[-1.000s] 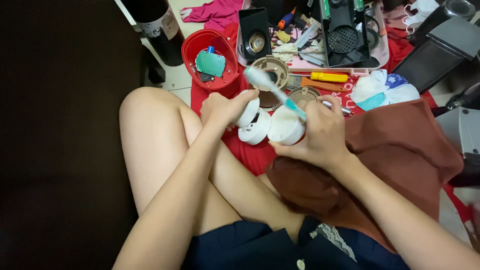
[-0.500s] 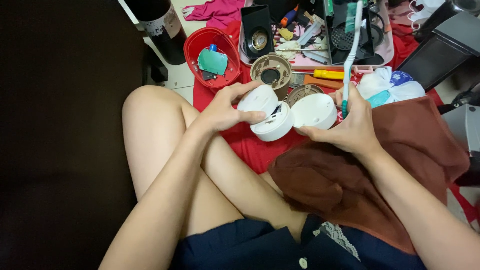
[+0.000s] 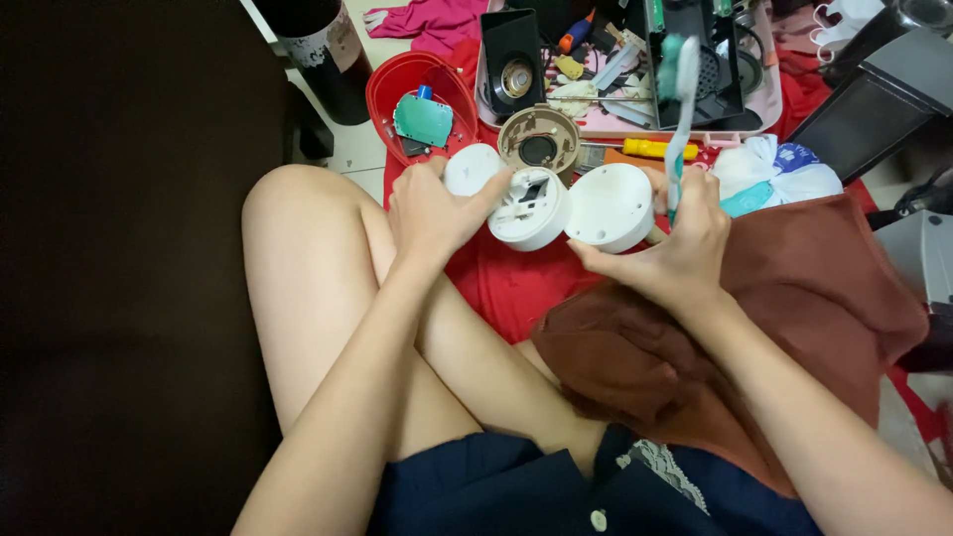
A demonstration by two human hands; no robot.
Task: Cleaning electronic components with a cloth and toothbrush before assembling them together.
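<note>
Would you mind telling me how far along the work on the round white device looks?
Done: casing opened, circuit board lies in the red bowl. In hand: left hand holds the open shell; right hand holds the cover and toothbrush. Left: halves remain apart.

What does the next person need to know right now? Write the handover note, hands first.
Left hand: grips a round white housing part, its open inside facing up; a second white disc sits just behind the fingers.
Right hand: holds the smooth white round cover and a toothbrush, bristles pointing up.
Nearby: red bowl with a green circuit board, a tan round base, a yellow-handled screwdriver, a pink tray of tools.
Done: the white unit is apart in pieces.
Left: the pieces are not joined; the board is out of the housing.
</note>
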